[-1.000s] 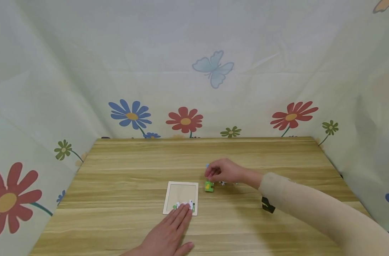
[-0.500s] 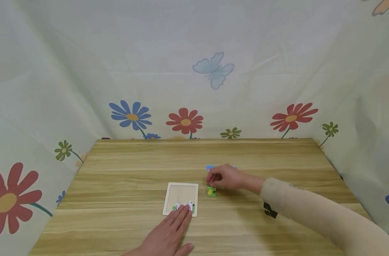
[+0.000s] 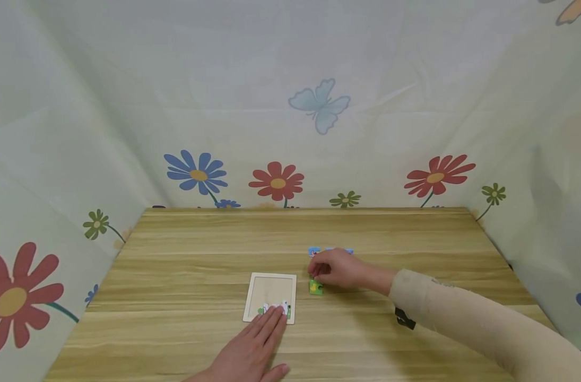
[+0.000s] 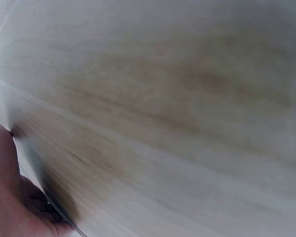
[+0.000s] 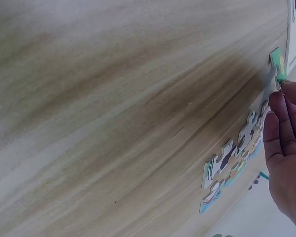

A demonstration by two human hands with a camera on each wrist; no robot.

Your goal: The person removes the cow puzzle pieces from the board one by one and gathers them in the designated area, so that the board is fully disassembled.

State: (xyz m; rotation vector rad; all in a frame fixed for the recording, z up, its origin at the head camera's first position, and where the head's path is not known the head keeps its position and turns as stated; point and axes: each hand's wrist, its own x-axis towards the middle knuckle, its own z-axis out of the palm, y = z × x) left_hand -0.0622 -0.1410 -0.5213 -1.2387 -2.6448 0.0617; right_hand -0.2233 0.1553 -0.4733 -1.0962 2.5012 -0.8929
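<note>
My left hand (image 3: 247,345) lies with straight fingers on the lower part of a pale puzzle tray (image 3: 271,286). White and green puzzle pieces (image 3: 284,306) show in the tray beside its fingertips; the fingers hide part of them. To the right of the tray, my right hand (image 3: 340,269) pinches a green puzzle piece with a yellow figure (image 3: 315,288) between thumb and fingers. In the right wrist view that green piece (image 5: 277,60) is gripped at one end, close to the tray's edge. Only part of the left hand (image 4: 12,202) enters the left wrist view.
Blue puzzle pieces (image 3: 314,251) lie behind the right hand, which partly covers them. The right wrist view shows several loose white and blue pieces (image 5: 222,159) in rows on the wooden table (image 3: 185,254). A black object (image 3: 405,318) sits under the right sleeve. Flowered cloth surrounds the table.
My right hand and the green piece have shifted slightly toward me and to the right. More of the blue pieces behind the hand shows. The left hand stays on the tray.
</note>
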